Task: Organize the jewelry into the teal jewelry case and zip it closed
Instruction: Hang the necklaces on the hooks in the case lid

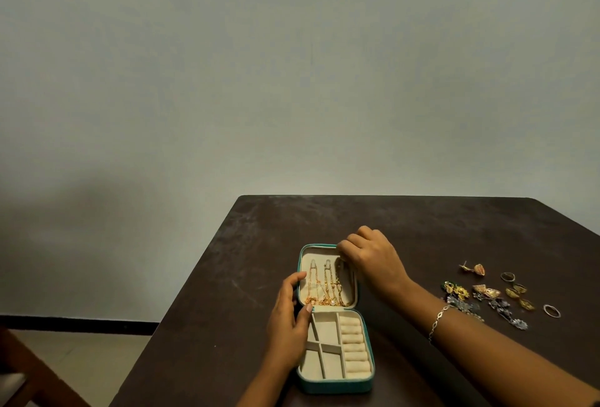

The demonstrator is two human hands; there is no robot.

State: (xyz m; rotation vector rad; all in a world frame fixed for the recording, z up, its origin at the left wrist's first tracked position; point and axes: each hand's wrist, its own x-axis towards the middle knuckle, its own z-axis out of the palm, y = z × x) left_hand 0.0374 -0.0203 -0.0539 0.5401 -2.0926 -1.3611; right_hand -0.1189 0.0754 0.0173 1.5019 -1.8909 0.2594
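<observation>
My teal jewelry case (334,387) lies open flat on the dark table (259,260), close to the near edge and toward its left edge. Its long axis runs from the near edge to the far edge, with the tray half nearest me and the lid (316,246) pointing away.

In the lid, gold chains (324,289) hang side by side from hooks at the far end, their lower ends bunched just above the hinge. The tray has divided compartments (324,335) on the left, their cream lining showing, and a column of ring rolls (355,348) along the right.

My left hand (287,319) holds the case's left side at the hinge, fingers curved around the lid's edge and thumb on the tray's corner. My right hand (370,257) sits over the lid's far right corner with its fingers curled down at the top of the rightmost chain. I cannot tell whether they pinch it. A silver bracelet (438,320) is on that wrist.

Earrings (467,298) and rings (552,311) lie loose toward the table's right edge, well apart from the case.
</observation>
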